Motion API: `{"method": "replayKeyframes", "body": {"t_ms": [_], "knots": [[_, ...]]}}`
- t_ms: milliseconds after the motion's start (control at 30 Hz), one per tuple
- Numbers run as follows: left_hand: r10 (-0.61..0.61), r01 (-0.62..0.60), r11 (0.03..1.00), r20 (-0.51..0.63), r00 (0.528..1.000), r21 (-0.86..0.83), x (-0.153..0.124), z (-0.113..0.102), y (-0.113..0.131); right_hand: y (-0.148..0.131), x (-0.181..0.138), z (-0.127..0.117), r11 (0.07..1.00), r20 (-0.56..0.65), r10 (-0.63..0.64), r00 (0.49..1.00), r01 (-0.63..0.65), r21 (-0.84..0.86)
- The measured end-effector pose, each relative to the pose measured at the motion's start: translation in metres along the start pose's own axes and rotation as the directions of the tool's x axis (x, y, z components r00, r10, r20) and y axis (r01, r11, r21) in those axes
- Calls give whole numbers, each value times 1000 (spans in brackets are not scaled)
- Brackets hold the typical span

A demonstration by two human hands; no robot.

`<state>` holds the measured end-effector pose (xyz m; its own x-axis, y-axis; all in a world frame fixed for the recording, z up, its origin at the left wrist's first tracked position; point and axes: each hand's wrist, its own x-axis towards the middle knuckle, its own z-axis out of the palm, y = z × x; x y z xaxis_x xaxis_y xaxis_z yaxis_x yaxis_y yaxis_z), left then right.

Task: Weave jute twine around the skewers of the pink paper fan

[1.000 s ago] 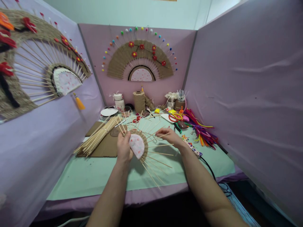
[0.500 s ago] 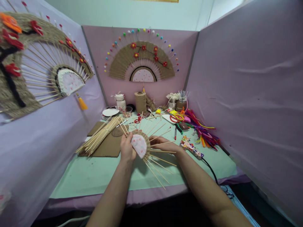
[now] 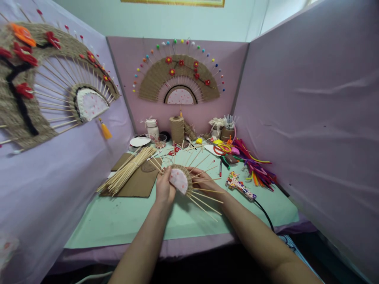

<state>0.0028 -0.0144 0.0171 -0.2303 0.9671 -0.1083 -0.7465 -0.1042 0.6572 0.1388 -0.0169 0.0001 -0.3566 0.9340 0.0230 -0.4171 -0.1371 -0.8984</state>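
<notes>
Both hands hold a small half-made fan (image 3: 179, 182) above the table. It has a pale half-round centre with pink spots, a woven twine rim and thin bamboo sticks spreading from the rim. My left hand (image 3: 165, 189) grips its left end, the thumb on the front and the other fingers behind. My right hand (image 3: 199, 178) is closed at the upper right of the rim, behind several sticks. Its fingertips are partly hidden by the fan, and whether they also pinch twine cannot be seen.
Left lies a bundle of bamboo sticks (image 3: 130, 169) on cardboard (image 3: 139, 185). A twine spool (image 3: 177, 130) stands at the back. Right are scissors (image 3: 222, 148), a marker (image 3: 220, 169), a glue gun (image 3: 240, 187) with a cord, and pipe cleaners (image 3: 260, 169). Finished fans (image 3: 177, 75) hang on the partitions.
The fan has moved a little right and turned, so its lower sticks point less steeply down. Both hands have gone with it, keeping hold. The whole view has shifted slightly.
</notes>
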Motion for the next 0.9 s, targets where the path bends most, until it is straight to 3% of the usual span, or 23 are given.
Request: {"method": "replayKeyframes", "body": {"t_ms": [133,267,533,900], "knots": [[-126,123,992,116,985,31,-2,1,2,-8,-1,-1,1000,-23,-17,1000,17,18],[-168,167,986,120,978,25,-5,2,1,-11,-3,-1,1000,-24,5,1000,-5,-13],[-370,380,922,125,920,-69,-9,3,-7,-5,-1,-3,999,29,-24,999,25,-28],[-280,285,957,79,957,-58,-14,7,9,-14,-1,-12,982,-84,-112,990,98,-164]]}}
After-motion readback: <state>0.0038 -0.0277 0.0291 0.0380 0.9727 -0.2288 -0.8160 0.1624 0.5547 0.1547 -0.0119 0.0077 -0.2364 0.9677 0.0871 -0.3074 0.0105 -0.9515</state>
